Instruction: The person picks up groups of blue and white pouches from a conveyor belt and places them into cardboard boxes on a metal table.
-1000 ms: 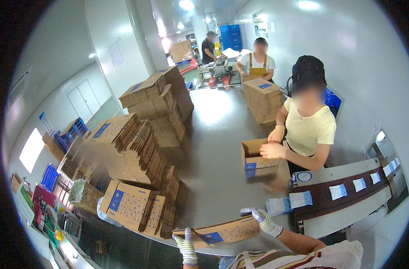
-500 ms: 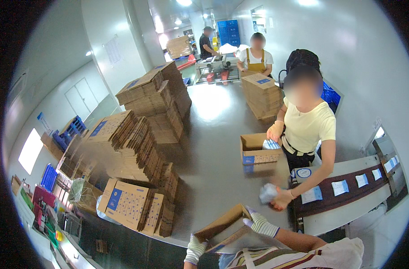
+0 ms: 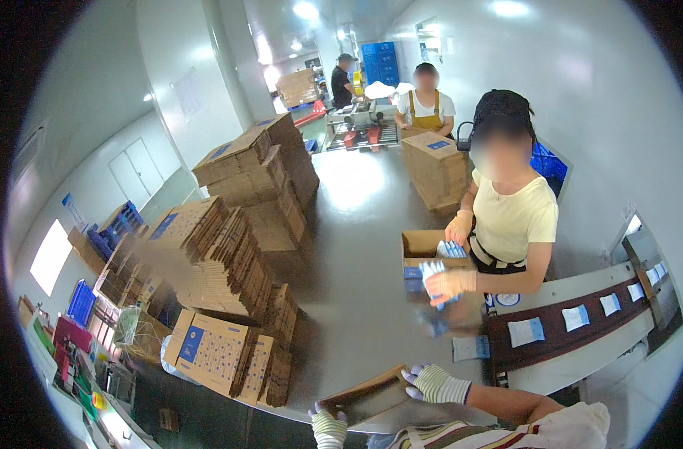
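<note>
While gloved hands grip a flat carton [image 3: 364, 400], stacked cartons [image 3: 222, 262] beside.

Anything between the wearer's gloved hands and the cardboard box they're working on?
No. Both hands are already on the cardboard box: the left hand holds its near corner and the right hand rests on its right edge. Nothing visible lies between.
</note>
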`<state>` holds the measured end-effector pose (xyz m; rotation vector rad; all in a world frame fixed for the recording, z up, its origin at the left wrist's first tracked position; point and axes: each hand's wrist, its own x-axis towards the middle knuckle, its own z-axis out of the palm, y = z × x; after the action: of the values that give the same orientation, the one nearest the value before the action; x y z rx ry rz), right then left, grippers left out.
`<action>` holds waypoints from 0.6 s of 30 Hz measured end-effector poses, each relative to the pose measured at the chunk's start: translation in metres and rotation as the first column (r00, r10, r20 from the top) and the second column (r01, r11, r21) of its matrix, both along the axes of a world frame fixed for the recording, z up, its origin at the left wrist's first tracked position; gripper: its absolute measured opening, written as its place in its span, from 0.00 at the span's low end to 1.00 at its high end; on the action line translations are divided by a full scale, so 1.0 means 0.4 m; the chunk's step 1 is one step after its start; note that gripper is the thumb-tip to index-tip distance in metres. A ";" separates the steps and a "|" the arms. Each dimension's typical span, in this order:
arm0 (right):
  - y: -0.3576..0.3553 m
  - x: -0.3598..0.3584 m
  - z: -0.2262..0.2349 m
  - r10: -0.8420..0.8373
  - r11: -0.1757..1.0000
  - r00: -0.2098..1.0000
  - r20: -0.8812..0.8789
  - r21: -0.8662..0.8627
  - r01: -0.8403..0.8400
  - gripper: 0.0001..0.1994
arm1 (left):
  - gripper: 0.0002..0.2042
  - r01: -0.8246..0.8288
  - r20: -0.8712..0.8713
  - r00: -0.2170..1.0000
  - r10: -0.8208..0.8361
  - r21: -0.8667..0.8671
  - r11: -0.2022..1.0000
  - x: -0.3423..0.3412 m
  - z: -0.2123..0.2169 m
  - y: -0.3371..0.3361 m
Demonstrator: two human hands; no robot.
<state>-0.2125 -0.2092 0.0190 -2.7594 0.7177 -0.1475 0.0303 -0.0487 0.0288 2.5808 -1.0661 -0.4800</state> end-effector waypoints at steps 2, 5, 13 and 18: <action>-0.005 0.012 -0.017 0.048 0.999 0.999 0.016 0.012 -0.048 0.26 | 0.35 0.057 -0.023 0.998 -0.056 0.029 0.998 -0.040 0.075 0.009; -0.022 0.019 -0.070 0.038 0.996 0.986 0.161 0.079 -0.051 0.22 | 0.35 0.177 0.002 0.984 -0.177 0.011 0.984 -0.074 0.072 0.001; -0.035 0.046 -0.038 0.089 0.973 0.996 0.017 0.213 -0.091 0.22 | 0.36 0.595 0.070 0.745 -0.663 0.380 0.708 -0.047 -0.068 -0.059; -0.023 0.094 -0.007 0.043 0.998 0.981 -0.188 -0.043 -0.052 0.14 | 0.32 0.564 -0.034 0.799 -0.600 0.388 0.729 -0.058 -0.058 -0.180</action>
<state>-0.1749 -0.2185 0.0161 -2.8601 0.7012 0.1084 0.0072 -0.1206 0.0055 2.5430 -2.0246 -0.7842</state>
